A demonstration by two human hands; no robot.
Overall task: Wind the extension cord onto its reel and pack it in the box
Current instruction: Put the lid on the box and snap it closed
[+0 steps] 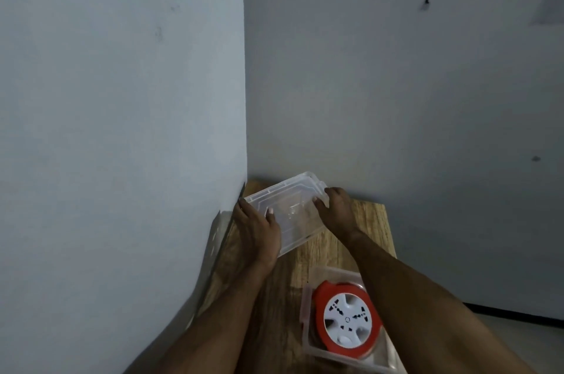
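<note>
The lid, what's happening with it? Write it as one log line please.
step: lidding | lid: held by left hand and right hand | reel: in box | box: open

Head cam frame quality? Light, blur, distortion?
Head view: dim, flat light with a grey-blue cast; wide-angle bend along the left wall edge; clear lid slightly soft between left hand and right hand; reel sharp, no glare.

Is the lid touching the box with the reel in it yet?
Apart. The head view shows bare wooden table between the lid, held by the left hand and right hand, and the box holding the reel.
</note>
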